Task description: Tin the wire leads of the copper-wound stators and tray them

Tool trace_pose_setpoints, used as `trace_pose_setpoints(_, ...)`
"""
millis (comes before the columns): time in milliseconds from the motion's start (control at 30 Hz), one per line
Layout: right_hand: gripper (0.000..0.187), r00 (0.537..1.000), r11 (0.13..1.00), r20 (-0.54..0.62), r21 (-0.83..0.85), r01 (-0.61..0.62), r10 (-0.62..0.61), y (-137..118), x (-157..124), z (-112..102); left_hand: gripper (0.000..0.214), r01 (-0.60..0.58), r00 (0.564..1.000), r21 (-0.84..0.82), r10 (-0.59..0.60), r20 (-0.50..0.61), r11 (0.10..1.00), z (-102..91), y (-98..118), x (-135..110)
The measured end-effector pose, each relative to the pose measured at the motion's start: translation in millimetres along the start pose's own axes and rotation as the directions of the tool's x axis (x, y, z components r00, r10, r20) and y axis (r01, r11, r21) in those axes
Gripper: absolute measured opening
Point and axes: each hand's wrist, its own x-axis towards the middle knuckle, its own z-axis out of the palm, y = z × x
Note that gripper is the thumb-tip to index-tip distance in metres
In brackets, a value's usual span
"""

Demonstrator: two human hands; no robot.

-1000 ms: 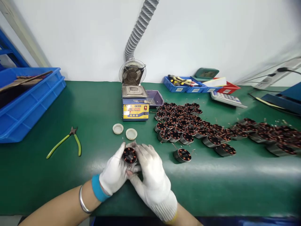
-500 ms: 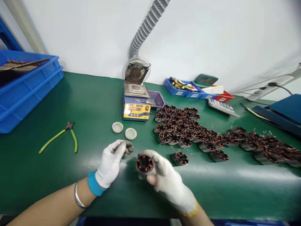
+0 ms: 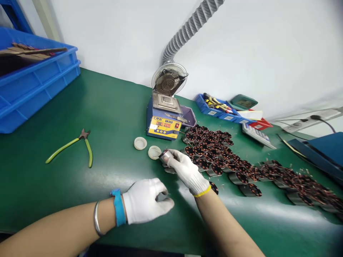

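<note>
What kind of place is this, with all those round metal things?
Probably a workshop or factory: many metal rings with coppery wire crowd the green table, together with pliers and a machine showing red numbers.

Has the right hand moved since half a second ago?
Yes: the right hand has moved forward, bringing its coil ring closer to the right-hand white dish.

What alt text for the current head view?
Gloved right hand holds a tilted coil-wound ring at a white dish on a green bench; gloved left hand is open, nearer the viewer. Similar rings spread right, pliers lie left.
</note>
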Motion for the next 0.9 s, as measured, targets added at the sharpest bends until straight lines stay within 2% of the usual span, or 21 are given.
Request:
trace_pose_setpoints(100,0.040,1.000,1.000,0.021,0.020,0.001,-0.001,-2.9,-2.0,-1.1,0.020,-0.013,1.000,0.025,0.013,-0.007,1.000,-0.3,-0.4,0.1)
trace_pose_setpoints(167,0.046,0.999,0.997,0.004,0.056,0.044,-0.045,-5.3,-3.4,-2.7,0.021,-0.020,1.000,0.031,0.020,-0.009,0.999,0.8,-0.8,-0.1)
trace_pose_setpoints(233,0.053,0.980,0.987,-0.122,-0.052,0.154,-0.159,-6.7,-4.0,-4.7,0.022,-0.032,0.999,0.034,0.032,-0.006,0.999,2.1,-1.7,-0.2)
trace_pose_setpoints(267,0.055,0.942,0.957,-0.214,-0.195,0.216,-0.257,-6.9,-3.7,-5.5,0.022,-0.037,0.999,0.034,0.037,-0.005,0.999,2.7,-2.3,-0.2)
trace_pose_setpoints(300,0.055,0.883,0.888,-0.276,-0.377,0.264,-0.380,-6.8,-3.0,-6.0,0.023,-0.037,0.999,0.034,0.037,-0.005,0.999,3.2,-2.9,0.0)
trace_pose_setpoints(333,0.054,0.817,0.775,-0.276,-0.560,0.291,-0.506,-6.5,-2.0,-6.0,0.022,-0.033,0.999,0.034,0.034,-0.005,0.999,3.5,-3.5,0.2)
trace_pose_setpoints(367,0.053,0.763,0.635,-0.221,-0.711,0.301,-0.608,-6.1,-0.7,-5.5,0.022,-0.030,1.000,0.036,0.030,-0.005,0.999,3.6,-4.0,0.4)
trace_pose_setpoints(400,0.051,0.732,0.493,-0.133,-0.817,0.301,-0.668,-5.7,0.7,-4.3,0.020,-0.030,1.000,0.041,0.030,-0.006,0.999,3.7,-4.5,0.7)
trace_pose_setpoints(467,0.047,0.729,0.266,0.036,-0.918,0.295,-0.683,-5.0,3.4,-0.4,0.019,-0.030,0.999,0.054,0.031,-0.009,0.998,3.7,-4.9,1.0)
trace_pose_setpoints(500,0.045,0.735,0.189,0.086,-0.940,0.283,-0.672,-4.7,4.6,2.0,0.019,-0.033,0.999,0.059,0.034,-0.009,0.998,3.7,-5.0,1.1)
trace_pose_setpoints(567,0.042,0.741,0.095,0.127,-0.964,0.250,-0.660,-3.7,6.3,6.5,0.019,-0.029,1.000,0.064,0.029,-0.001,0.998,3.8,-4.7,1.2)
trace_pose_setpoints(667,0.041,0.739,0.025,0.162,-0.972,0.234,-0.654,-2.0,7.9,9.6,0.020,-0.014,1.000,0.051,0.014,0.002,0.999,3.9,-3.7,1.3)
trace_pose_setpoints(733,0.041,0.743,0.019,0.165,-0.972,0.232,-0.648,-3.2,9.5,7.9,0.026,-0.001,1.000,0.032,0.001,0.000,0.999,4.0,-2.9,1.8)
trace_pose_setpoints(833,0.045,0.726,0.084,0.137,-0.962,0.260,-0.674,-13.3,14.5,-0.2,0.039,0.033,0.999,-0.009,-0.033,0.015,0.999,4.1,-2.0,3.1)
trace_pose_setpoints(900,0.050,0.689,0.168,0.076,-0.945,0.280,-0.721,-24.6,18.2,-6.8,0.040,0.064,0.998,-0.076,-0.064,0.005,0.995,3.7,-1.5,4.7)
